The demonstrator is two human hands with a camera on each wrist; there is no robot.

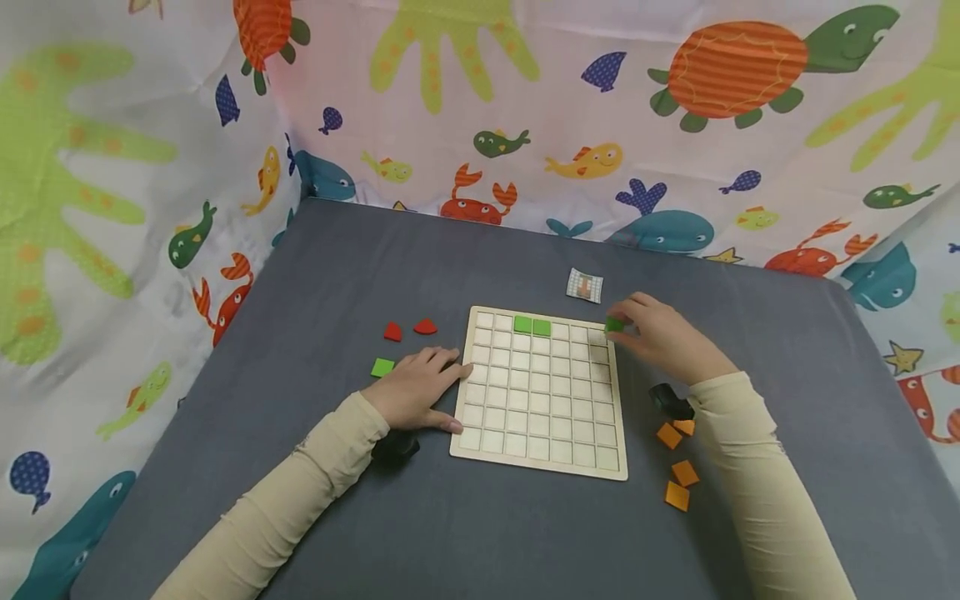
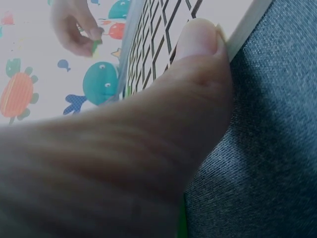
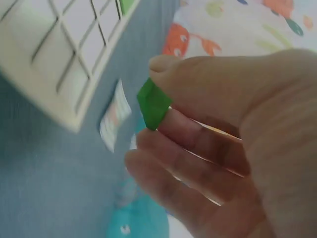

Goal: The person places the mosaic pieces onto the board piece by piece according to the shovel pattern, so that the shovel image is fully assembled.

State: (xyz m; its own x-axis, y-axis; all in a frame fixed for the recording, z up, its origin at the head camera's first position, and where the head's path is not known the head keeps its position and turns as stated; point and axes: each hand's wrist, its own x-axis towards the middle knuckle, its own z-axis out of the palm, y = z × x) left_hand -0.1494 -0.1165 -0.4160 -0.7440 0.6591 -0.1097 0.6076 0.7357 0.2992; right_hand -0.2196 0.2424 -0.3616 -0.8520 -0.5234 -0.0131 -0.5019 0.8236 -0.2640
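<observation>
A pale wooden grid board (image 1: pixel 540 471) lies on the grey cloth. Two green square tiles (image 1: pixel 532 326) sit side by side in cells of its far row. My left hand (image 1: pixel 420 387) rests at the board's left edge, and its thumb (image 2: pixel 198 54) lies on the rim in the left wrist view. Above the far right corner, my right hand (image 1: pixel 660 337) pinches a small green tile (image 3: pixel 154 104) between thumb and fingers. Just behind the left hand is another green tile (image 1: pixel 382 367) on the cloth.
Two red pieces (image 1: pixel 425 327) lie left of the board. Several orange tiles (image 1: pixel 677 497) are scattered to its right, near the right sleeve. Beyond the far edge lies a small printed card (image 1: pixel 585 285). Patterned fabric walls (image 1: pixel 555 125) border the table.
</observation>
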